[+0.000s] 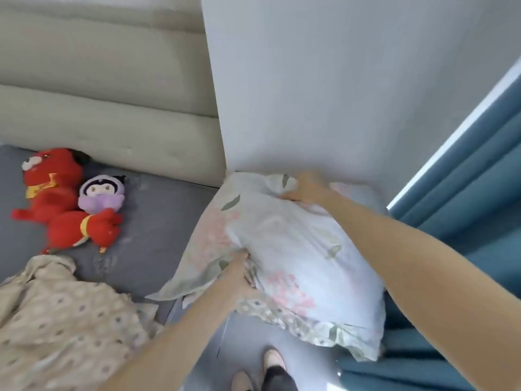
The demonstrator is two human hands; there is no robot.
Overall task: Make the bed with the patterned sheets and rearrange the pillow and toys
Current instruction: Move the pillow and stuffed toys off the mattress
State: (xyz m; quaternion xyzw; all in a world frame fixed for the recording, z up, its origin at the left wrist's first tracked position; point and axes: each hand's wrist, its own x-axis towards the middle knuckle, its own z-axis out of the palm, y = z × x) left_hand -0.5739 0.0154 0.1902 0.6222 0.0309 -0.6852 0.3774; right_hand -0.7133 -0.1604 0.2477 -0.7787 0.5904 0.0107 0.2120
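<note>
Left hand pinches the near edge of the pillow, right hand lies on its far corner, grip unclear; best lift evenly and set it by the headboard.

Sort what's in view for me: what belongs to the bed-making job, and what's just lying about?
Job in hand:
floral white pillow, gripped by left hand and right hand
beige dotted sheet
red plush toy
purple-hooded plush doll
grey mattress

Just there:
teal pleated curtain
cream padded headboard
pale wall
</note>
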